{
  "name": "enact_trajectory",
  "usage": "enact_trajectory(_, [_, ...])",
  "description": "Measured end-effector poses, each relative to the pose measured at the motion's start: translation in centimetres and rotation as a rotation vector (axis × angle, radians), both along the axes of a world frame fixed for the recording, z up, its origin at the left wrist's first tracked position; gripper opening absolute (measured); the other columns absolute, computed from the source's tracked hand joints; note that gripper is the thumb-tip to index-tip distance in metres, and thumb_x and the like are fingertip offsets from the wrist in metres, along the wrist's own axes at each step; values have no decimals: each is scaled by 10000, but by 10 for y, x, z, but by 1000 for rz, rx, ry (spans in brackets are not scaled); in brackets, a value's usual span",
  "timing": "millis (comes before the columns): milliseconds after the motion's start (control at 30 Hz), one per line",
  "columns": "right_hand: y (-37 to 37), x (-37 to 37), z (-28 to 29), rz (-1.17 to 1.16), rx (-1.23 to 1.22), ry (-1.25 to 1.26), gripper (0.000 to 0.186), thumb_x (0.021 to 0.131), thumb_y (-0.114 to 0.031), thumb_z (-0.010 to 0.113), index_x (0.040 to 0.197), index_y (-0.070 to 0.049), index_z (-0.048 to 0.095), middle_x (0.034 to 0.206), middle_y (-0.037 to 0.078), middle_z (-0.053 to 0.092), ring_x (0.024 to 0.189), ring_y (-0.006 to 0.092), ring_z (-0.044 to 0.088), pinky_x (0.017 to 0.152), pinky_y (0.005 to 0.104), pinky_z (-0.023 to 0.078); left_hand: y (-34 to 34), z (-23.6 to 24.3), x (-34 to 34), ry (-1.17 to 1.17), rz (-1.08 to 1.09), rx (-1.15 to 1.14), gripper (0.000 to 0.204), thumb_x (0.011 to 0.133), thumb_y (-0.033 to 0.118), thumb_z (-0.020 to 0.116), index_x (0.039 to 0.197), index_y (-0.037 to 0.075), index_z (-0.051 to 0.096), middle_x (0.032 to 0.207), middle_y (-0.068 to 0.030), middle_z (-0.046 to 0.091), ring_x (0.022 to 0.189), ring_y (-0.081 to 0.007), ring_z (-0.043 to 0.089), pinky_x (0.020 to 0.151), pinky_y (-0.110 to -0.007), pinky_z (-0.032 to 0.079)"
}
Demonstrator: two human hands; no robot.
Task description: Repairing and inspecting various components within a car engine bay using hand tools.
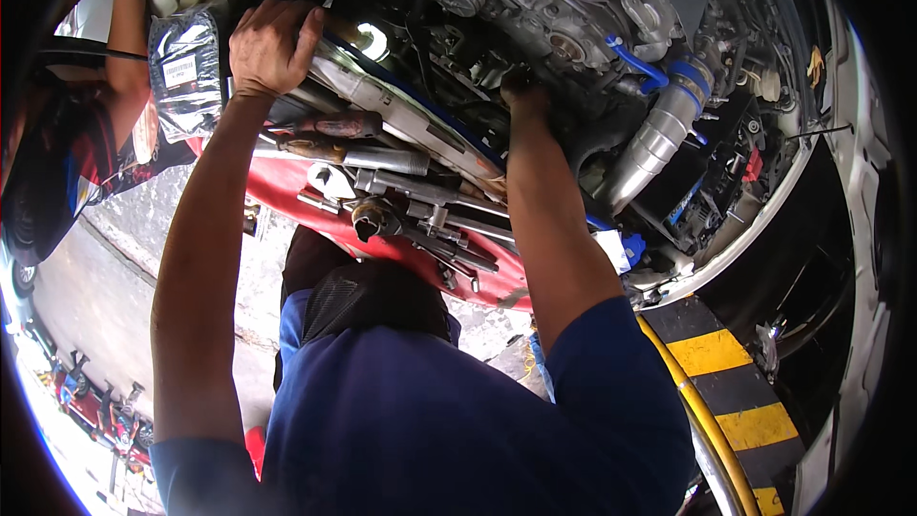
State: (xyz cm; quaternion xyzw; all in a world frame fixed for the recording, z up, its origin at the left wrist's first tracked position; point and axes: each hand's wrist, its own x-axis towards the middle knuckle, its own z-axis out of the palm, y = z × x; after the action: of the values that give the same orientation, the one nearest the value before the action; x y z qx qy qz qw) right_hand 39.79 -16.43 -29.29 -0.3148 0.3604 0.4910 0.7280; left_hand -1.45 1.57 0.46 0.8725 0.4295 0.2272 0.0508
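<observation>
My left hand (274, 46) grips the front crossbar of a car's engine bay, its fingers curled over the far side and out of sight. Down between the crossbar and the engine (570, 24) reaches my right hand (523, 88). Shadow hides its fingers, so whatever they touch cannot be made out. Close by my left hand, a bright work light (372, 41) shines inside the bay. A screwdriver (342, 124) with a worn handle and several metal ratchets and sockets (392, 161) lie along the front ledge, between my forearms, on a red cover (277, 182).
A clear plastic package (184, 76) with a white label stands left of my left hand. Beyond it is another person's arm (126, 24). A silver pipe (657, 148) with blue couplings runs at the right of the engine. Yellow-and-black stripes (712, 354) mark something low at the right.
</observation>
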Motion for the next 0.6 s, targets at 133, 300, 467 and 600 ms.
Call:
enact_trajectory(133, [10,2,-1,-4,-2,-4,323,982,-398,516,867,-144,680,746,17,645,603,190,592,556,383,507,2,-3,3,-39,-20,23,335,995,380,575,935,101,752,914,-65,742,875,-282,682,818,-393,517])
enact_trajectory(300, [11,2,1,2,-12,4,331,980,-413,521,858,-148,676,739,16,641,589,192,582,544,389,499,2,-5,2,-28,-12,12,338,997,388,573,937,106,751,914,-68,737,870,-292,680,814,-397,518])
enact_trajectory(467, [11,4,3,11,-25,14,339,978,-429,526,849,-152,673,733,14,638,575,193,572,531,394,491,3,-4,-1,-36,-6,5,334,1001,391,563,935,119,745,890,-82,723,858,-312,677,801,-409,519])
enact_trajectory(600, [9,3,-1,25,-25,5,346,977,-441,530,842,-155,671,728,13,635,564,194,563,522,398,485,0,-4,3,-53,-26,31,349,1001,407,563,930,118,744,898,-78,726,861,-305,679,804,-408,520])
